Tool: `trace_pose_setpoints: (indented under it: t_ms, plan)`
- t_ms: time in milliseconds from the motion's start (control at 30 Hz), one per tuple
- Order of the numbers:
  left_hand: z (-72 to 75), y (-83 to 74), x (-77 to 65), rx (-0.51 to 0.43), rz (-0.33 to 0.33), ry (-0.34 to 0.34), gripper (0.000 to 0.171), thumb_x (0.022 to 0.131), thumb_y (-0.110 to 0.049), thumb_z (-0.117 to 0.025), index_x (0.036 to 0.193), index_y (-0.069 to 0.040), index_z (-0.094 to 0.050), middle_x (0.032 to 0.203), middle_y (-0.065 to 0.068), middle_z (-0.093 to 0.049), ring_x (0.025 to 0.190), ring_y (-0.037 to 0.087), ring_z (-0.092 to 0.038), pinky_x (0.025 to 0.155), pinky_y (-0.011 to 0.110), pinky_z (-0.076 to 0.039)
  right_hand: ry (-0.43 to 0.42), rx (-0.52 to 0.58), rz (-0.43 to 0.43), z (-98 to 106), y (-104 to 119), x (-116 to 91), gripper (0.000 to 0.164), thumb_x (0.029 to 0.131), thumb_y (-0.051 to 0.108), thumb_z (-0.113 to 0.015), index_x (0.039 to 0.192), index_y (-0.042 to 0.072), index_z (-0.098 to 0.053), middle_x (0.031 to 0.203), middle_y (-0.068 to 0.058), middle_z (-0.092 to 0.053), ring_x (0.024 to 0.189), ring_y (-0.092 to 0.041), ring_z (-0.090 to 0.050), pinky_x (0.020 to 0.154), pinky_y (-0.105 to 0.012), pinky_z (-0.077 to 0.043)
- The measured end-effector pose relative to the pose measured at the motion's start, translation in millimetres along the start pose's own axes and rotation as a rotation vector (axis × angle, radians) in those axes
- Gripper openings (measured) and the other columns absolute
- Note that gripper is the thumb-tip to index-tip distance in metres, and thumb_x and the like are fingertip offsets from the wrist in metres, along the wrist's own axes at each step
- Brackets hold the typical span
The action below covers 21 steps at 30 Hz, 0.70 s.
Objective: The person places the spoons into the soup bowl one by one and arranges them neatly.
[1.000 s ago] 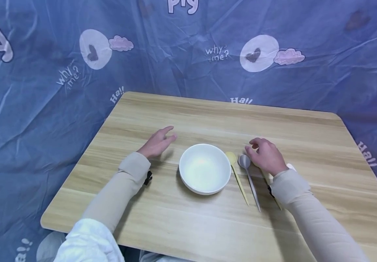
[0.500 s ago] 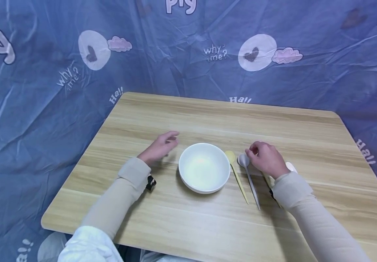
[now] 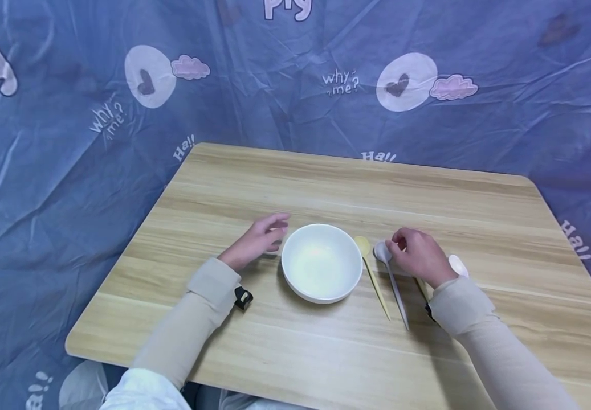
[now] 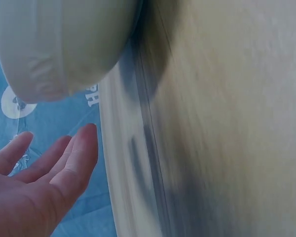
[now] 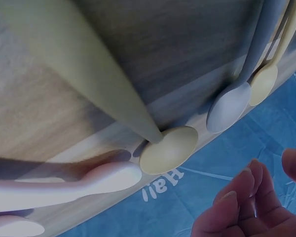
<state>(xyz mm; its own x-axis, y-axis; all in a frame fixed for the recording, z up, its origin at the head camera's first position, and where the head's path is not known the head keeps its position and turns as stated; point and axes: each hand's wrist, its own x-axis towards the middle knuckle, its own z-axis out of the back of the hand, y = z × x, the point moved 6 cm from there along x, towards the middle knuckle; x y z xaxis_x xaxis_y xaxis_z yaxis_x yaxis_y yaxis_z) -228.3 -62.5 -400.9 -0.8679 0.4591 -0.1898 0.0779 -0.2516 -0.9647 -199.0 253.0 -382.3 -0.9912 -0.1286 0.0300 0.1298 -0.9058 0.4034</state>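
Note:
A white bowl [image 3: 322, 262] stands upright near the middle of the table. My left hand [image 3: 256, 240] is just left of its rim, fingers extended; in the left wrist view, a gap shows between the fingertips and the bowl [image 4: 64, 44]. To the bowl's right lie a yellow spoon [image 3: 376, 287] and a grey spoon [image 3: 396, 297]. My right hand [image 3: 418, 254] hovers over the spoons with loosely bent fingers, holding nothing. It partly hides a second yellow spoon [image 5: 168, 151]. Beyond that one lies a white spoon [image 5: 96, 181], mostly covered by hand and sleeve in the head view.
The wooden table [image 3: 254, 182] has rounded corners, with its front edge close to the person. A blue printed cloth [image 3: 285, 80] hangs behind it and at the sides. Another pale rounded end [image 5: 15, 226] shows beside the white spoon in the right wrist view.
My left hand has moved right and slightly nearer the person, up to the bowl's rim. The right hand has drifted slightly toward the person. The bowl and spoons stay in place.

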Motion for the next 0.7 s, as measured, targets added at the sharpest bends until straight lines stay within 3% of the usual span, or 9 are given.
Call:
trace_pose_setpoints:
  t_ms: [367,700]
  plan:
    - [-8.4,6.2,-8.0,-0.093,0.026,-0.032,0.054,0.096,-0.017,-0.048,0.147,-0.012,-0.03,0.145,0.019,-0.033,0.122,0.034,-0.047,0.09,0.041,-0.051,0.035,0.008,0.009,-3.4,4.3,-7.4,0.024,0.09,0.025,-0.055,0.093,0.003,-0.064,0.084,-0.009,-0.064,0.075,-0.022,-0.057,0.067,-0.038,-0.046]
    - [-19.1,8.4,-14.5,-0.157,0.021,-0.022,0.056,0.096,-0.014,-0.048,0.147,-0.005,-0.027,0.143,0.021,-0.034,0.12,0.037,-0.048,0.09,0.041,-0.051,0.016,0.008,0.039,-6.3,9.2,-16.6,0.018,0.087,0.021,-0.059,0.089,0.004,-0.064,0.08,-0.006,-0.063,0.071,-0.019,-0.054,0.065,-0.034,-0.044]
